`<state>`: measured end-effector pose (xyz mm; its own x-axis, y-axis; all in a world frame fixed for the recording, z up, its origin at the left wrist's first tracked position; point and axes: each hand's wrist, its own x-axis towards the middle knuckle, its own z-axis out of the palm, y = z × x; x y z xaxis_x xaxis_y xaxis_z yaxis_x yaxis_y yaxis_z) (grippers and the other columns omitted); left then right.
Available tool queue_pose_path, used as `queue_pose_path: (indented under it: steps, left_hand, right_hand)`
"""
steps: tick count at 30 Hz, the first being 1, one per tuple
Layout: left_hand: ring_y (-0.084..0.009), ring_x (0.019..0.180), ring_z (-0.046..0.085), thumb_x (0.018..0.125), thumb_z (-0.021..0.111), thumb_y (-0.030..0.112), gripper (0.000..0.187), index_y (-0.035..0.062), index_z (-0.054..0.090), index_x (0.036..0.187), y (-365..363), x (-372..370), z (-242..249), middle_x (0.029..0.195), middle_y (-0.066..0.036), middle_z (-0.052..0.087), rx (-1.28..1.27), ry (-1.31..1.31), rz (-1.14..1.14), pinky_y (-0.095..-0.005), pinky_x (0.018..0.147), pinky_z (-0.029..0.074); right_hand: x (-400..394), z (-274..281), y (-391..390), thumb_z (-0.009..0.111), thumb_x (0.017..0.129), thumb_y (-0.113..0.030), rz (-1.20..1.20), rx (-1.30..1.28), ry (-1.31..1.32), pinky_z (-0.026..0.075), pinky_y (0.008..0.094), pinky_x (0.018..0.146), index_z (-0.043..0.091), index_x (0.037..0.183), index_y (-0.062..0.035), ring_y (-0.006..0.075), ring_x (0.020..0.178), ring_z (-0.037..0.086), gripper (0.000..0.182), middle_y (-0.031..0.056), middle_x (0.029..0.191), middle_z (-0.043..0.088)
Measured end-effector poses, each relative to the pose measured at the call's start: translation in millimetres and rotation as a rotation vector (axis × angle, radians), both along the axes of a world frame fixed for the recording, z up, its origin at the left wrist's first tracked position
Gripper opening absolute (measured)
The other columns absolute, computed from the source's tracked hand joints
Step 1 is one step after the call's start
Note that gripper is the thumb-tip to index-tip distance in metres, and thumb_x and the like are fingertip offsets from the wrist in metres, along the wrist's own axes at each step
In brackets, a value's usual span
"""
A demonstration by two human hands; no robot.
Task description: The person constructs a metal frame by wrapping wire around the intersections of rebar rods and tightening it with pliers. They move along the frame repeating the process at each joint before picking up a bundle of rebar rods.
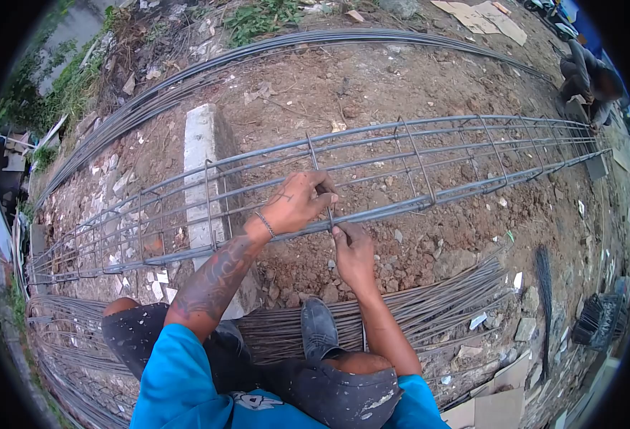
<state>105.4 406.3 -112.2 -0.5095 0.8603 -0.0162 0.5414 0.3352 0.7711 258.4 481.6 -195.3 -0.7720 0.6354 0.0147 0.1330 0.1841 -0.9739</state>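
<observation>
A long rebar cage point(372, 212) of lengthwise steel bars and square stirrups runs across the ground in front of me. My left hand point(301, 202), with a bracelet at the wrist, reaches over the near bars. Its fingers are curled in beside a stirrup point(313, 151); whatever they pinch is too small to make out. Below the near bars, my right hand point(354, 259) has its thumb and fingertips closed at the lower end of that same stirrup. Whether a tie wire sits between the fingertips is not visible.
A concrete block point(200, 136) lies under the cage. Bundled thin rods point(415, 307) lie by my boots point(318, 325). Long bars point(258, 48) curve along the far side. Another person point(585, 79) crouches at the cage's right end. A dark wire bundle point(544, 300) and cardboard point(501, 409) lie right.
</observation>
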Motion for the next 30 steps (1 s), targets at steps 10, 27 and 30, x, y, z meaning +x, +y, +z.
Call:
queue_pose_path:
  steps: [10, 27, 30]
  left_hand:
    - [-0.0291, 0.074, 0.063, 0.077, 0.066, 0.004, 0.011, -0.0019, 0.06, 0.084, -22.8, 42.8, 0.5, 0.082, -0.014, 0.064, 0.257, 0.164, 0.073, -0.0356, 0.065, 0.049]
    - [-0.0265, 0.077, 0.066, 0.074, 0.068, -0.001, 0.019, 0.0027, 0.06, 0.091, -65.1, 82.3, -91.9, 0.092, -0.013, 0.065, 0.295, 0.48, 0.276, -0.0317, 0.063, 0.053]
    - [-0.0275, 0.075, 0.065, 0.073, 0.069, 0.006, 0.024, 0.0054, 0.061, 0.096, -68.7, 92.2, -80.6, 0.1, -0.014, 0.063, 0.214, 0.541, 0.304, -0.0358, 0.062, 0.051]
  right_hand:
    - [-2.3, 3.0, 0.5, 0.056, 0.088, -0.013, 0.123, 0.103, -0.026, 0.045, 0.0411, 0.079, 0.063, 0.099, 0.0051, 0.0392, 0.089, 0.058, 0.022, 0.0228, 0.094, 0.061]
    - [-2.7, 17.9, 9.9, 0.058, 0.085, -0.012, 0.241, 0.01, -0.182, 0.047, 0.0389, 0.072, 0.064, 0.092, 0.0045, 0.0371, 0.078, 0.06, 0.018, 0.0197, 0.082, 0.063]
    - [-3.9, 4.3, 0.5, 0.059, 0.082, -0.007, 0.139, 0.084, -0.09, 0.047, 0.0388, 0.07, 0.065, 0.09, 0.0016, 0.0345, 0.076, 0.06, 0.013, 0.0177, 0.08, 0.061]
